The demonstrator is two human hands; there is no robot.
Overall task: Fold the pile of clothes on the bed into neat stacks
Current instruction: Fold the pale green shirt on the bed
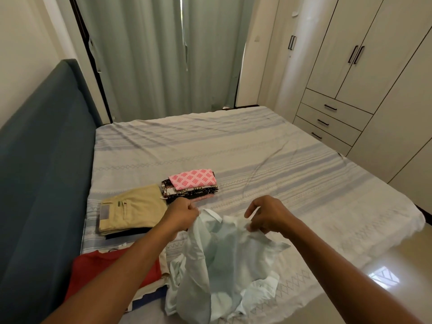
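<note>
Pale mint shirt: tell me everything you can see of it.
The pale mint shirt is thin, woven-looking cloth, unfolded and crumpled, a collar showing near its top. The left hand and right hand pinch its upper edge and lift it; its lower part lies bunched on the striped bedspread, beside a red garment.

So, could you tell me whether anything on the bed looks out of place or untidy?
Nothing spilled or damaged. The pale shirt hangs crumpled between the left hand and right hand, which pinch its top edge. A long crease runs across the bedsheet beyond it. The folded trousers and pink cloth lie neatly.
</note>
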